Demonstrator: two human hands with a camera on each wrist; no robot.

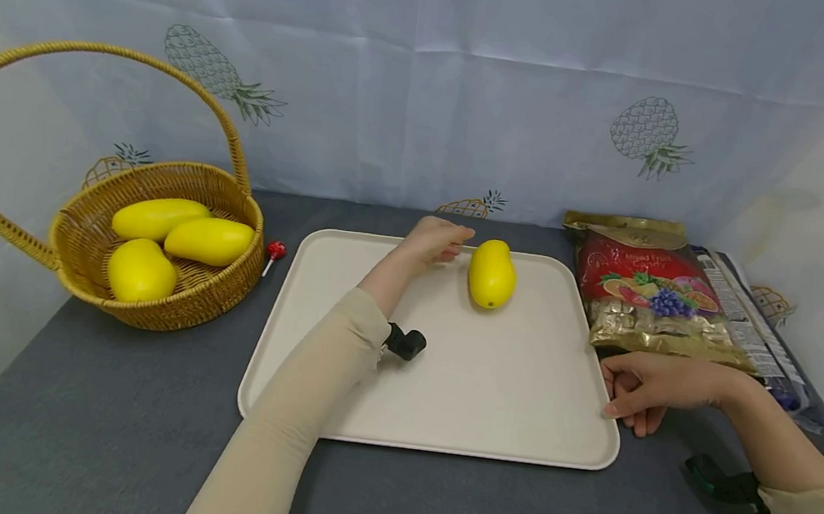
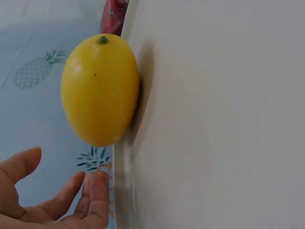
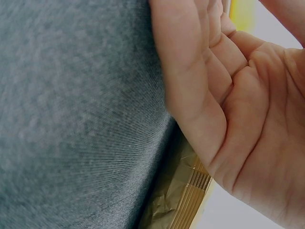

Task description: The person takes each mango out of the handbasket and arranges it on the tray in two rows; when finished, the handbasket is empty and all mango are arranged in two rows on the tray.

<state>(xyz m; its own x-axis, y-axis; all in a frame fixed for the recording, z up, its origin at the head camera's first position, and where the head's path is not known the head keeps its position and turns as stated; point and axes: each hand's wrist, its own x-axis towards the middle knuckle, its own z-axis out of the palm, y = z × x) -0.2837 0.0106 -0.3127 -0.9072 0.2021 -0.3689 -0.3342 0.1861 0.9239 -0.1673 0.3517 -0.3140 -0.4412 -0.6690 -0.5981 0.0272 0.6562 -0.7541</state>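
A smooth yellow papaya-shaped fruit (image 1: 492, 275) lies on the cream tray (image 1: 497, 383), near its far rim. Just left of that fruit is my left hand (image 1: 430, 242), its fingers loosely bent and nothing between them. The left wrist view shows a gap between the fingertips (image 2: 98, 183) and the fruit (image 2: 101, 90), whose small green stem nub faces the camera. My right hand (image 1: 657, 392) rests at the tray's right edge with the thumb at the rim and the fingers loosely curled down outside it. In the right wrist view its palm (image 3: 267, 124) holds nothing.
A wicker basket (image 1: 172, 320) with a tall handle holds several yellow fruits (image 1: 210, 241) at the left. Beside it lies a red lollipop (image 1: 275, 250). A red and gold mixed-fruit bag (image 1: 650, 290) lies right of the tray, over another package (image 1: 748, 317). Behind hangs a pineapple-print cloth (image 1: 428, 108).
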